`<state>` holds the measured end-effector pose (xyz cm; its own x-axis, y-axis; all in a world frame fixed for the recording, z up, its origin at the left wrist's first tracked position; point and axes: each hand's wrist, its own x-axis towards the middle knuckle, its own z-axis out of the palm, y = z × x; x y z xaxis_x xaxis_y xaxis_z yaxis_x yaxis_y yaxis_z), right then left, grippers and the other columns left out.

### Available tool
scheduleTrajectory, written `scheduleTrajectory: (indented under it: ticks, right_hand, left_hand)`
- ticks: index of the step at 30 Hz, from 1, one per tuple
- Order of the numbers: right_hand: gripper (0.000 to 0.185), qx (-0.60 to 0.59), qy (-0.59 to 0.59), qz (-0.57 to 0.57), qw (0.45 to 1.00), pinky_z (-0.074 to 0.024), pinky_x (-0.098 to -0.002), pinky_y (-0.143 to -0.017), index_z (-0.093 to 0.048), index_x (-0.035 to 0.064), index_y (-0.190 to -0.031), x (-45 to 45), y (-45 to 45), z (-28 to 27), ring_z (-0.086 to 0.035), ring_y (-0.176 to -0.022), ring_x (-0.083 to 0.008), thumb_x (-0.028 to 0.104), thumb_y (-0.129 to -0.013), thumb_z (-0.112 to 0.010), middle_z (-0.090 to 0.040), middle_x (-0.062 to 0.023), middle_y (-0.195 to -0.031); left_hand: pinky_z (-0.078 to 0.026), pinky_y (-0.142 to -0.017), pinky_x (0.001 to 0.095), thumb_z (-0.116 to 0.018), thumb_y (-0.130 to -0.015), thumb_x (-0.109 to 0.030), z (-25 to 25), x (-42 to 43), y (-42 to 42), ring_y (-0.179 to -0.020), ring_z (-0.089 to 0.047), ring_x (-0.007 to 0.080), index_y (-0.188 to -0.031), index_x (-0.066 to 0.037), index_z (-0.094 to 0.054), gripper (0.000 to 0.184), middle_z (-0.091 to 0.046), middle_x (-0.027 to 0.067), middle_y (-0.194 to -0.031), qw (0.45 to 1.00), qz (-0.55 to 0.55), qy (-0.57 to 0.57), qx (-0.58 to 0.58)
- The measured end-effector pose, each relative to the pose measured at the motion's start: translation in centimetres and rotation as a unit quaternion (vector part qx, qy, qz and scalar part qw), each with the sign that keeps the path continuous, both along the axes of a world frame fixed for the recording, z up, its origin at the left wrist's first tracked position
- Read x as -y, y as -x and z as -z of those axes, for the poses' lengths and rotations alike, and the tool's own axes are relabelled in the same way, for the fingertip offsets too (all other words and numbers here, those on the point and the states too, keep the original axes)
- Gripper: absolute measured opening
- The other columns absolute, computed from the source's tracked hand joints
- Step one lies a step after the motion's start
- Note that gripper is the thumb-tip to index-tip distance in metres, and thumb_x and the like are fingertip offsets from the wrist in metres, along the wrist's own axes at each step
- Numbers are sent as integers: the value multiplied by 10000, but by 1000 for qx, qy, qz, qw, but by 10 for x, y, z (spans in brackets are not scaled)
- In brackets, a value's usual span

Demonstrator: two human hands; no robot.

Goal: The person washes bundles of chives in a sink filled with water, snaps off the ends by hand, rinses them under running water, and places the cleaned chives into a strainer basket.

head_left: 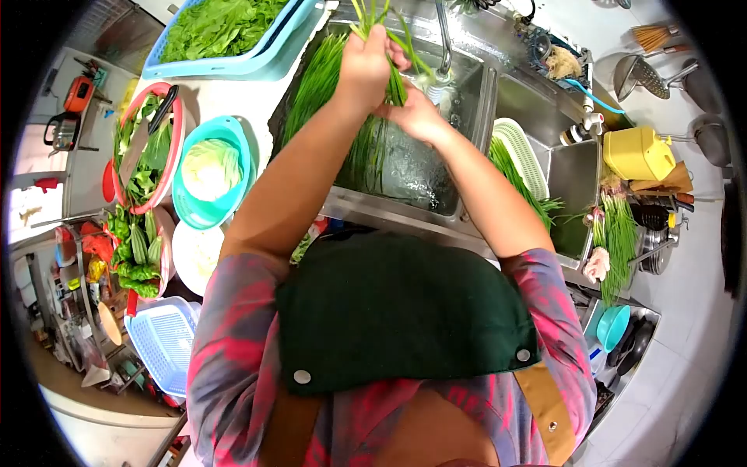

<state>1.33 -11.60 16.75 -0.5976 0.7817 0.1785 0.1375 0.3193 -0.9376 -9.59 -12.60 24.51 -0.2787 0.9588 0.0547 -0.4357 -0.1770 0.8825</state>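
Observation:
My left hand (366,68) is closed around a bunch of garlic chives (395,87) above the left sink basin (469,78). Pale stalk ends stick up past its fingers. Just below it, my right hand (416,115) grips the same bunch; its fingers are partly hidden by the stalks. More garlic chives (317,86) lie along the basin's left side, their long green leaves trailing into rippling water. Beside my right hand, water runs from the faucet (445,35).
A white-green basket (520,152) with chives stands in the right basin (572,167). Left are a blue basket (261,62) of leafy greens, a teal bowl (245,175) with cabbage, and a red-rimmed basin (177,128) holding a knife (162,109). A yellow jug (638,153) stands right.

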Motion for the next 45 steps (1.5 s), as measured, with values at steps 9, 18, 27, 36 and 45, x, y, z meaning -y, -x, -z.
scheduleTrajectory:
  ticks: [9,18,27,36,45]
  right_hand:
    - [238,-35,169,-185,967,-400,-194,-655,-526,72,-933,-34,6,-46,-495,-743,-61,56,-714,-617,-551,13,-877]
    - [352,-99,395,-131,904,-395,-252,-740,-519,46,-979,-14,47,-36,-470,-792,-128,367,-840,-476,-512,-25,-886]
    - [70,-10,427,103,898,-465,-255,-443,-479,21,-773,-43,36,120,-533,-561,-141,73,-817,-462,-525,-58,-657]
    - [241,18,478,199,855,-340,-240,-363,-450,67,-947,-62,43,191,-421,-453,-119,171,-789,-598,-473,-26,-645]
    - [205,84,470,223,850,-274,-233,-378,-517,104,-938,-70,-45,217,-353,-454,-89,209,-781,-596,-413,12,-590]
  left_hand:
    - [-429,-671,224,-555,-823,-238,41,16,46,-757,-530,102,-1039,-6,-445,336,-555,42,-848,958,138,-21,-249]
    - [-426,-682,268,-725,-617,-109,69,37,56,-753,-513,128,-1033,2,-439,517,-544,52,-854,903,44,129,-406]
    - [-406,-553,238,-602,-702,-50,122,119,80,-622,-509,105,-903,1,-536,217,-556,33,-709,962,-28,208,-174]
    - [-419,-587,230,-584,-780,-79,106,303,116,-631,-504,93,-826,-15,-525,99,-547,34,-688,868,-242,269,-341]
    - [-432,-681,385,-588,-755,-195,229,395,120,-778,-564,335,-941,-6,-507,278,-572,211,-826,777,-140,437,-431]
